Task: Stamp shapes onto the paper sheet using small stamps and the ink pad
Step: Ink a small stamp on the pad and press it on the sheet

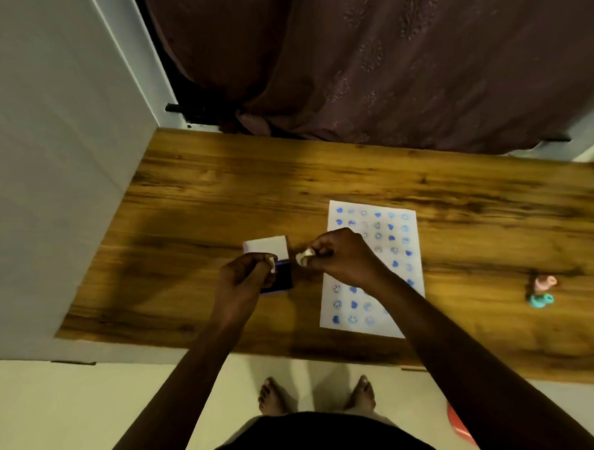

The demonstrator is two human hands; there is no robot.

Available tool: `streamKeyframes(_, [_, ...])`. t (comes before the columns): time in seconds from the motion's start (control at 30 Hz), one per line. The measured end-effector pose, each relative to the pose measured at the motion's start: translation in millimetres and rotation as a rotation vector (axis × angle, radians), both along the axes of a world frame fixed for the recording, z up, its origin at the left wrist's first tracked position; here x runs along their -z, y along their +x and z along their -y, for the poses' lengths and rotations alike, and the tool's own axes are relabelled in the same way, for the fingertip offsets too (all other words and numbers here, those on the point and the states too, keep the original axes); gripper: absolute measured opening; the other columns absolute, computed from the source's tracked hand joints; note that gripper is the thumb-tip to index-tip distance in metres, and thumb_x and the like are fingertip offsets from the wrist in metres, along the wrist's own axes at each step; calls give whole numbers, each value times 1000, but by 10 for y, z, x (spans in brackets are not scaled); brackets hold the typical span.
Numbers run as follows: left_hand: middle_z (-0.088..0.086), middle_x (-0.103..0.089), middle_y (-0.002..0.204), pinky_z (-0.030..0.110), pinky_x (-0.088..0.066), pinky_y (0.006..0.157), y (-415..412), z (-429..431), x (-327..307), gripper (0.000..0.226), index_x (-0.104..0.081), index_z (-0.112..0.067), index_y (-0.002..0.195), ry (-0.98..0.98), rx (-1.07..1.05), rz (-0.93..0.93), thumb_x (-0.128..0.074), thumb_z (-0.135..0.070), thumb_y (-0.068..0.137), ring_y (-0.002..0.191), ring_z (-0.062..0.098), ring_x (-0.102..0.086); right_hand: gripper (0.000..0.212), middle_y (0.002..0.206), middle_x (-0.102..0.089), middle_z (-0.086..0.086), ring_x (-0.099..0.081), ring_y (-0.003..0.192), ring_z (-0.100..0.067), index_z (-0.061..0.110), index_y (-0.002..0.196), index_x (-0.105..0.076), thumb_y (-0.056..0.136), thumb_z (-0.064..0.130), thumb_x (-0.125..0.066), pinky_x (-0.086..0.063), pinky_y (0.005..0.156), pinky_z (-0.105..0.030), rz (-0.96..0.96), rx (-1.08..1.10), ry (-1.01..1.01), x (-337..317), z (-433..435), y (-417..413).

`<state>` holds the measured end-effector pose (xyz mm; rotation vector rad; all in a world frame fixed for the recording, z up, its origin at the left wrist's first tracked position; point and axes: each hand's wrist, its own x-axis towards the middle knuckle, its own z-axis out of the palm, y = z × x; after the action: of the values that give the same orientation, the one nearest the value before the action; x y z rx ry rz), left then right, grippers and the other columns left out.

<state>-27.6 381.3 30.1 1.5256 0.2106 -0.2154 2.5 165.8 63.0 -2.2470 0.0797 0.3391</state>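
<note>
The left hand (245, 277) is pinching the edge of the ink pad (280, 276), whose white lid (267, 244) is standing open behind its dark blue face. The right hand (338, 256) is gripping a small pale stamp (303, 257) just right of the pad, above the sheet's left edge. The paper sheet (371, 271) is lying near the table's middle, carrying rows of blue hearts and smiley faces. A pink stamp (544, 283) and a teal stamp (540, 300) are sitting toward the right edge. The wooden table (223, 188) is standing against a maroon curtain (361, 65) and a white wall (56, 149).
</note>
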Motion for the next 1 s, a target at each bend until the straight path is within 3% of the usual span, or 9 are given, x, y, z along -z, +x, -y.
streamKeyframes(0.2, [-9, -80, 87, 27, -62, 76, -64, 298, 70, 15, -78, -23, 91, 4, 65, -22, -68, -14, 97, 86, 12, -75, 23, 88, -78, 12, -72, 83, 1, 24, 93, -79, 81, 43, -82, -57, 78, -21, -9, 126, -12, 99, 477, -668])
streamKeyframes(0.33, [-7, -79, 85, 36, -62, 82, -117, 467, 114, 24, -79, -36, 84, 22, 122, -25, -71, -16, 95, 85, 10, -74, 15, 86, -76, 10, -69, 77, -4, 23, 90, -77, 89, 38, -74, -50, 72, -20, 35, 206, -267, 168, 753, -1083])
streamKeyframes(0.43, [-8, -80, 86, 41, -62, 86, -131, 567, 154, 13, -78, -25, 85, 69, 151, -30, -72, -20, 95, 82, 6, -75, 8, 85, -75, 6, -68, 75, -11, 20, 87, -75, 88, 28, -73, -56, 72, -30, 24, 225, -350, 234, 847, -1323])
streamKeyframes(0.53, [-11, -80, 89, 37, -61, 83, -125, 664, 167, 9, -76, -21, 90, 106, 188, -26, -69, -20, 97, 85, 6, -76, 9, 96, -74, 6, -68, 83, -11, 23, 95, -73, 89, 30, -71, -56, 74, -28, -12, 221, -409, 310, 846, -1462])
streamKeyframes(0.63, [-15, -80, 88, 20, -60, 70, -133, 733, 159, 9, -74, -18, 92, 109, 224, -6, -67, -17, 97, 85, 3, -76, 14, 101, -73, 6, -69, 88, -13, 25, 101, -71, 89, 32, -70, -48, 72, -22, -4, 234, -466, 387, 831, -1492])
streamKeyframes(0.73, [-24, -78, 85, 8, -55, 64, -140, 759, 151, 12, -73, -23, 93, 106, 247, 12, -66, -15, 98, 83, -6, -74, 20, 108, -73, 6, -69, 95, -14, 27, 107, -70, 90, 37, -68, -55, 76, -25, -25, 221, -508, 427, 810, -1473])
streamKeyframes(0.9, [-22, -79, 87, 8, -55, 65, -106, 777, 160, 9, -74, -18, 96, 109, 251, 11, -66, -16, 98, 84, -4, -74, 24, 113, -73, 5, -71, 97, -13, 28, 113, -70, 92, 39, -68, -49, 74, -19, -52, 210, -547, 498, 809, -1497])
streamKeyframes(1.0, [-21, -79, 89, 9, -56, 67, -101, 782, 177, 10, -74, -21, 94, 126, 247, 16, -66, -16, 98, 86, -3, -74, 23, 114, -74, 1, -72, 99, -15, 24, 113, -72, 93, 35, -69, -59, 83, -27, -45, 217, -508, 529, 803, -1508])
